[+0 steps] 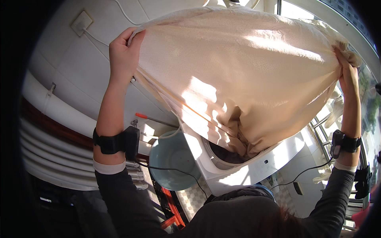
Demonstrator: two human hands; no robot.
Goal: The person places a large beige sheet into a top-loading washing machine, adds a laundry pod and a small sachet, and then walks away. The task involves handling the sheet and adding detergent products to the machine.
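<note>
A large cream-coloured cloth [232, 59], possibly a bed sheet, hangs spread between my two hands. My left hand [123, 53] pinches its upper left edge between thumb and fingers. On the far right, my right hand [346, 64] grips a bunched part of the same cloth. The lower end of the cloth narrows into twisted folds inside the round opening of a white top-loading washing machine [226, 181]. Sunlight falls in bright patches across the fabric. The cloth hides the machine's far side and much of the wall behind.
A blue-green basin [175, 160] stands left of the machine, below a tap [134, 122] and a rod with a red handle [141, 115]. A white radiator [62, 166] and thick pipe [65, 104] line the left wall. A power socket [82, 23] sits above. Windows run along the right.
</note>
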